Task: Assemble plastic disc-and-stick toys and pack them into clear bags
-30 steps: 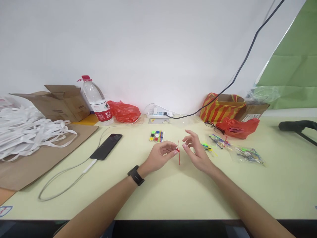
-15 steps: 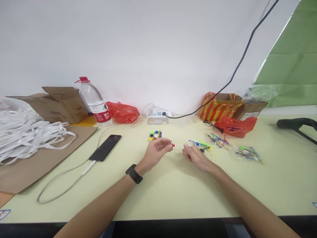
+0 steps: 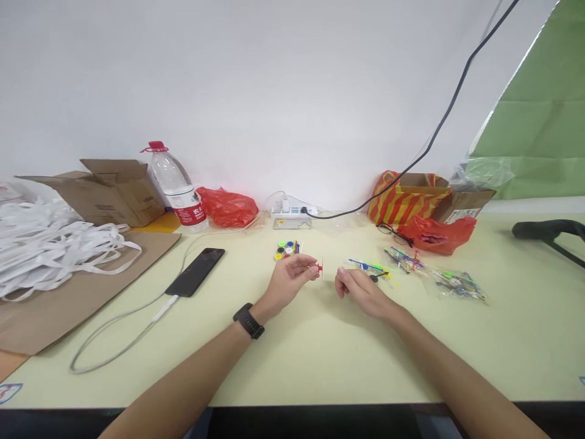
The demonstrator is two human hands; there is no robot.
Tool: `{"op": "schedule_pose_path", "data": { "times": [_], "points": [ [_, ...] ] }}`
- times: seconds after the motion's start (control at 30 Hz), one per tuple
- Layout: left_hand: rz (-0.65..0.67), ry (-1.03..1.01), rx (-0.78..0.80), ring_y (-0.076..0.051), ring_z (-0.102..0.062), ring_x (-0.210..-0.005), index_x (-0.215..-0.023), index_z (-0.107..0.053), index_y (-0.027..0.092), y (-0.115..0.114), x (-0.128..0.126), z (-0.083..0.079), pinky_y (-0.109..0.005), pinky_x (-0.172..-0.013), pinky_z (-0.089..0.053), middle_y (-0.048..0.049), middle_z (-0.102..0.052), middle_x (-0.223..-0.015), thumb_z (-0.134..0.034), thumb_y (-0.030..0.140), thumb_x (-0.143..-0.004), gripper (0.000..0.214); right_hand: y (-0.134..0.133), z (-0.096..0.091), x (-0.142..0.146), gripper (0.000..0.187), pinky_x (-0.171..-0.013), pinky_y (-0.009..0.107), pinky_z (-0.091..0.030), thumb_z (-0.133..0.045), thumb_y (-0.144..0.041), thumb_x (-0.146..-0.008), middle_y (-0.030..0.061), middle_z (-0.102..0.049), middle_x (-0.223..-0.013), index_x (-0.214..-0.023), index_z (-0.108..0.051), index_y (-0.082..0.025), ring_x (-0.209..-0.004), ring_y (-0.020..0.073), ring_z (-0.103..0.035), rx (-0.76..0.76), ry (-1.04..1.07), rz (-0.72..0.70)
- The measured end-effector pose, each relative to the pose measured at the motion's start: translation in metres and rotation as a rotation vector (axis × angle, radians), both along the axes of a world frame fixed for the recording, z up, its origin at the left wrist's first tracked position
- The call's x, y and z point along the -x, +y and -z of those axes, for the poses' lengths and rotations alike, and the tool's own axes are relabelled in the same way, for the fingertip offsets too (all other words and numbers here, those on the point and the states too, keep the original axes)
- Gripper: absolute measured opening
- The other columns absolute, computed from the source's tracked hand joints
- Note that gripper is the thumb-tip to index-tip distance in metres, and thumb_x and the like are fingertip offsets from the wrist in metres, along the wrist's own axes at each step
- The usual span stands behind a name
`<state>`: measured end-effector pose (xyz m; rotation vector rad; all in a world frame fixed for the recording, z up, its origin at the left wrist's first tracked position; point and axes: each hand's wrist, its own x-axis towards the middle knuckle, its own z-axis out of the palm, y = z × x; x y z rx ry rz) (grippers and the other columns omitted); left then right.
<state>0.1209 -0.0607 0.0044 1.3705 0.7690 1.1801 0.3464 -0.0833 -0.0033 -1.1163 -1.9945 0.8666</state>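
Observation:
My left hand (image 3: 289, 281), with a black watch on its wrist, pinches a small red plastic piece (image 3: 319, 267) at the fingertips above the pale yellow table (image 3: 320, 360). The piece is blurred, as if spinning. My right hand (image 3: 359, 288) rests just to its right, fingers curled loosely, a little apart from the red piece. Beyond the hands lie a small set of coloured discs and sticks (image 3: 287, 249) and loose coloured sticks (image 3: 371, 268).
A black phone (image 3: 195, 271) on a white cable lies left. White straps (image 3: 50, 244) sit on brown paper, with a cardboard box (image 3: 107, 189), water bottle (image 3: 176, 186), red bags, power strip (image 3: 292, 211), glasses, striped bag (image 3: 402, 198) and clear packets (image 3: 452, 284) behind.
A second ago the red stick stood upright and clear between my hands, with my right hand open. Now it is blurred at my left fingertips and my right hand has curled and dropped.

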Motion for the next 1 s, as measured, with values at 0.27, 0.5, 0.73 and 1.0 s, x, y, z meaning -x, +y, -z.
{"op": "schedule_pose_path", "data": {
  "times": [0.27, 0.5, 0.73, 1.0],
  "points": [
    [0.011, 0.014, 0.026, -0.019, -0.074, -0.083, -0.100, -0.073, 0.014, -0.0031, -0.0020, -0.0019, -0.034, -0.083, -0.061, -0.0073, -0.077, -0.091, -0.089, 0.039, -0.076, 0.037, -0.0002, -0.0001, 0.0001, 0.067, -0.069, 0.032, -0.039, -0.025, -0.058, -0.110, 0.0010, -0.058, -0.066, -0.067, -0.060, -0.019, -0.065, 0.0164, -0.052, 0.000, -0.026, 0.014],
    [0.013, 0.033, 0.026, -0.020, -0.075, -0.083, -0.101, -0.074, 0.014, -0.0039, -0.0024, -0.0017, -0.035, -0.083, -0.061, -0.0078, -0.077, -0.092, -0.088, 0.039, -0.078, 0.036, -0.0012, -0.0006, 0.0003, 0.066, -0.070, 0.031, -0.038, -0.026, -0.057, -0.110, 0.0003, -0.058, -0.066, -0.068, -0.060, -0.020, -0.065, 0.0162, -0.053, -0.002, -0.041, 0.016],
    [0.023, 0.028, 0.028, -0.021, -0.075, -0.086, -0.101, -0.074, 0.015, -0.0036, -0.0027, 0.0001, -0.035, -0.083, -0.062, -0.0085, -0.077, -0.095, -0.087, 0.039, -0.079, 0.036, 0.0000, 0.0001, 0.0003, 0.063, -0.072, 0.031, -0.039, -0.027, -0.052, -0.111, 0.0008, -0.061, -0.068, -0.068, -0.059, -0.020, -0.067, 0.0164, -0.055, -0.024, -0.064, 0.013],
    [0.033, 0.046, 0.023, -0.019, -0.074, -0.083, -0.102, -0.074, 0.014, -0.0038, -0.0026, -0.0001, -0.034, -0.083, -0.061, -0.0085, -0.076, -0.096, -0.086, 0.040, -0.080, 0.035, 0.0039, 0.0025, 0.0021, 0.055, -0.063, 0.030, -0.035, -0.039, -0.047, -0.108, -0.0008, -0.054, -0.061, -0.063, -0.053, -0.019, -0.059, 0.0143, -0.049, -0.117, -0.169, 0.037]
  ]
}}
